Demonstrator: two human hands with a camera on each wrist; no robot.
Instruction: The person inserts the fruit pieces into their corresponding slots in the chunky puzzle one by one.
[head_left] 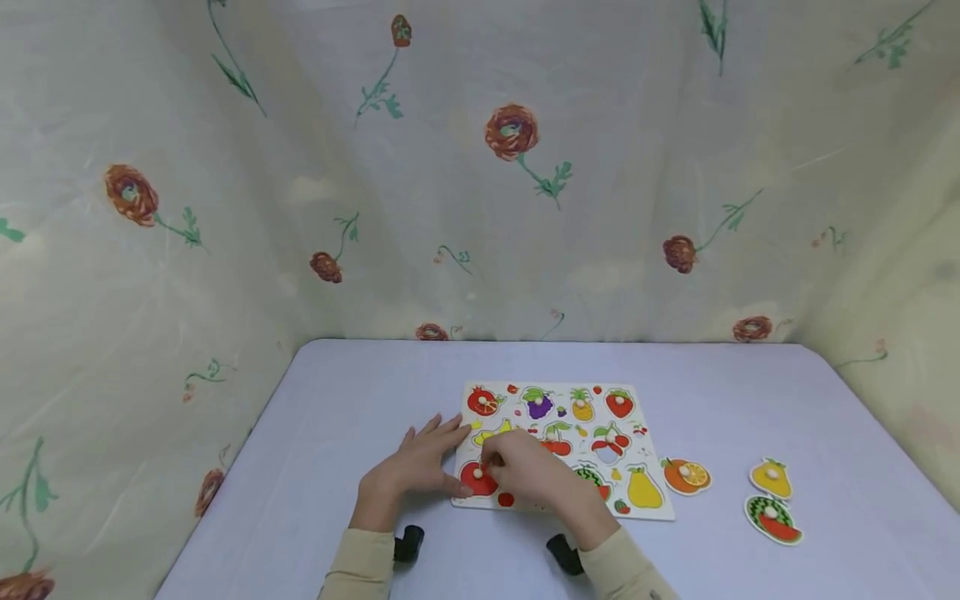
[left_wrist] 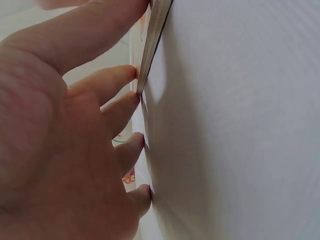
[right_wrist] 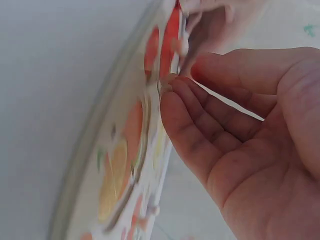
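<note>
A white fruit peg-puzzle board lies on the table. My left hand spreads its fingers along the board's left edge, the thumb near the lower left corner; the left wrist view shows fingertips at the wooden edge. Over the lower left of the board, my right hand has curled fingers beside the red apple piece, which bears a small knob. Its thumb and fingertips stand apart in the right wrist view. A printed orange shows below them. My right hand hides part of the board.
Right of the board lie an orange piece, a yellow pear piece and a watermelon piece. A pear shape is at the board's lower right. A flowered curtain surrounds the table at the back and sides.
</note>
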